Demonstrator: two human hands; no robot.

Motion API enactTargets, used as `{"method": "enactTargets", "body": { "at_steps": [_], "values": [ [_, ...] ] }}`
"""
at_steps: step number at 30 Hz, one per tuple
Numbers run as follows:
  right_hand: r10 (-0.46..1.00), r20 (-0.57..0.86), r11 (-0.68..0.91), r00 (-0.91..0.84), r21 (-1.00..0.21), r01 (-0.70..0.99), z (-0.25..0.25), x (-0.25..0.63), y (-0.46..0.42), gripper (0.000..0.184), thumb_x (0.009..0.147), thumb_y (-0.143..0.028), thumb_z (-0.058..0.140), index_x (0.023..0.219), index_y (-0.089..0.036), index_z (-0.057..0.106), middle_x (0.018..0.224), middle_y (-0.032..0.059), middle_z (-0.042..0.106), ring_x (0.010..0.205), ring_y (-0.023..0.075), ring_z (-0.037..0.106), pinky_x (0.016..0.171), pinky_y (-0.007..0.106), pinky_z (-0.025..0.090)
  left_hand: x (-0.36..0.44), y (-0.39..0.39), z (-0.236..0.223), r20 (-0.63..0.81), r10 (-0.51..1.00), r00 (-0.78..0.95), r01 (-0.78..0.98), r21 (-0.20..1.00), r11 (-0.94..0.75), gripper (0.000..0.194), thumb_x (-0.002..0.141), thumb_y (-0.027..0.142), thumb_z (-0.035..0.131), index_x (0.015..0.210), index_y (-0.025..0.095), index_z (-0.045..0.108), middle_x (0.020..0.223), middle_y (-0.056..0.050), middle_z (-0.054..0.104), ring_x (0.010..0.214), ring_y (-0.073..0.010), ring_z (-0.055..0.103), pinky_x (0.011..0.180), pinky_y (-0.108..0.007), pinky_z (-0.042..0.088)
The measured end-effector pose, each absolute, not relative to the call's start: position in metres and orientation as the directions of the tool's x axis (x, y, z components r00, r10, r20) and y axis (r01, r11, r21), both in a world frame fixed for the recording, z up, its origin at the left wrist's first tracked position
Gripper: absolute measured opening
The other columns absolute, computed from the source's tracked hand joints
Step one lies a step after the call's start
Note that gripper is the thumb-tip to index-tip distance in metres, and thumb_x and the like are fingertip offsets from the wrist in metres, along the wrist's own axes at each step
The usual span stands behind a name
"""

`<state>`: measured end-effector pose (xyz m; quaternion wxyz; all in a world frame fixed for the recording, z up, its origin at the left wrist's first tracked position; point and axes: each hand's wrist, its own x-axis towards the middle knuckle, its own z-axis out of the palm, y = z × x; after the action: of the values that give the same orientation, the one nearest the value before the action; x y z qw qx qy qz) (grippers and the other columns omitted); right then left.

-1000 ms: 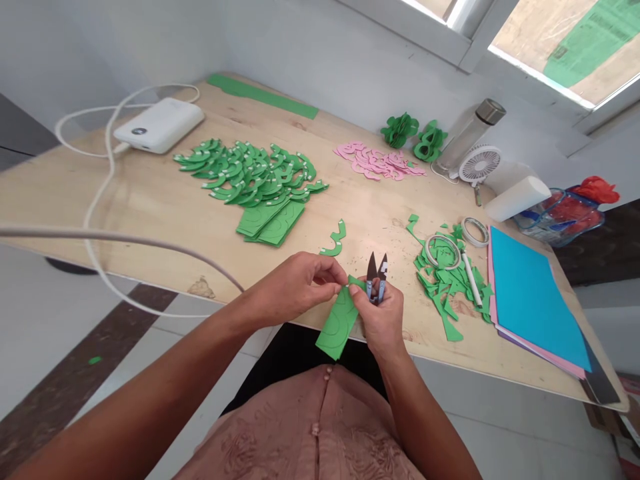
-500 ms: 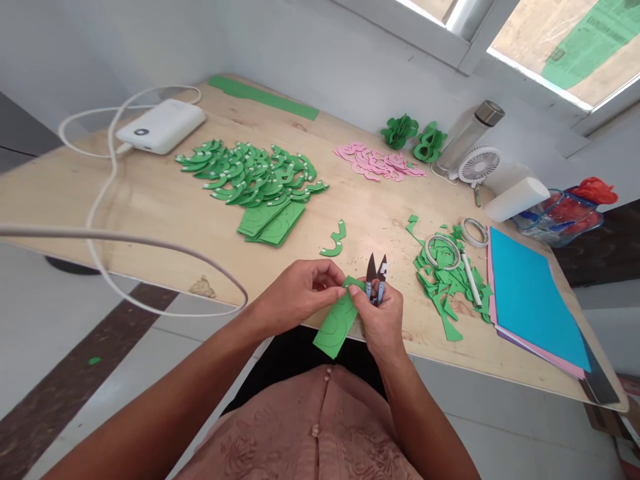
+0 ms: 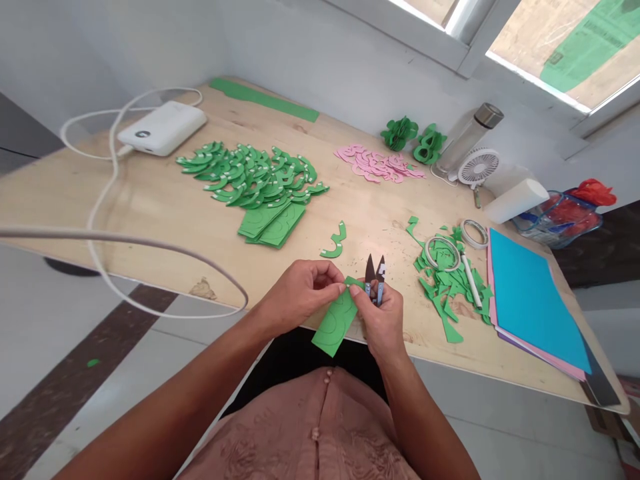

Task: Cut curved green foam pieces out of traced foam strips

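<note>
A green paper strip, marked with curved outlines, is pinched by its upper end between the person's two hands; its lower end slants toward the person at the counter's near edge. The left hand has a narrow grip, thumb and fingertips closed on the strip's top left edge. The right hand presses its thumb on the same end, its grip also holding small snips with their blades spread and pointing away from the person.

Just beyond the hands lies one wavy green cutout. Farther left, a heap of similar cutouts touches stacked green paper pieces. To the right, a ring-shaped roll and a white pen rest on green scraps, beside blue-topped sheets. At the far right, a clear, blue-edged bag contains red material and other, indistinct items.
</note>
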<state>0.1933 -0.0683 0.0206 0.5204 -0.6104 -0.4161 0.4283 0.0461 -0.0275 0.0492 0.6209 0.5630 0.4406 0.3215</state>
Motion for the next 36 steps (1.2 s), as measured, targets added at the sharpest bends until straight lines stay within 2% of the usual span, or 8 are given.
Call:
{"method": "enactTargets", "body": {
  "at_steps": [6,12,28,36],
  "values": [
    [0.955,-0.094,-0.114,0.28,-0.992,0.056,0.021,0.193,-0.068,0.026,0.071,-0.038,0.069,0.063,-0.018,0.055,0.052,-0.0073,0.037,0.047,0.0082,0.033,0.044,0.022,0.028,0.048,-0.028,0.051,-0.189,0.92,0.344,0.097,0.982,0.165,0.015,0.07,0.031,0.063,0.068,0.017,0.059,0.064,0.003,0.059,0.061,-0.0124,0.056,0.059,-0.025,0.045],
    [0.956,-0.119,-0.135,0.269,-0.99,0.041,0.023,0.191,-0.066,0.026,0.07,-0.034,0.067,0.059,-0.019,0.05,0.053,-0.0074,0.035,0.049,0.008,0.03,0.045,0.022,0.027,0.049,-0.028,0.052,-0.213,0.908,0.36,0.041,0.976,0.213,0.016,0.069,0.031,0.065,0.073,0.017,0.059,0.065,0.003,0.059,0.062,-0.0126,0.057,0.06,-0.025,0.045],
    [0.962,-0.105,-0.121,0.253,-0.992,0.049,0.029,0.192,-0.062,0.033,0.069,-0.033,0.065,0.055,-0.021,0.039,0.054,-0.0079,0.032,0.049,0.0075,0.026,0.044,0.022,0.023,0.058,-0.029,0.045,-0.245,0.914,0.322,-0.062,0.958,0.279,0.022,0.068,0.036,0.067,0.069,0.017,0.057,0.06,0.005,0.055,0.054,-0.0096,0.048,0.053,-0.022,0.036],
    [0.95,-0.112,-0.129,0.292,-0.991,0.037,0.027,0.195,-0.062,0.033,0.07,-0.033,0.065,0.055,-0.022,0.038,0.054,-0.0078,0.032,0.05,0.0079,0.027,0.045,0.022,0.023,0.058,-0.033,0.05,-0.275,0.896,0.348,-0.135,0.931,0.338,0.025,0.071,0.041,0.068,0.075,0.016,0.065,0.067,0.001,0.064,0.063,-0.012,0.054,0.062,-0.024,0.043]
  ]
}}
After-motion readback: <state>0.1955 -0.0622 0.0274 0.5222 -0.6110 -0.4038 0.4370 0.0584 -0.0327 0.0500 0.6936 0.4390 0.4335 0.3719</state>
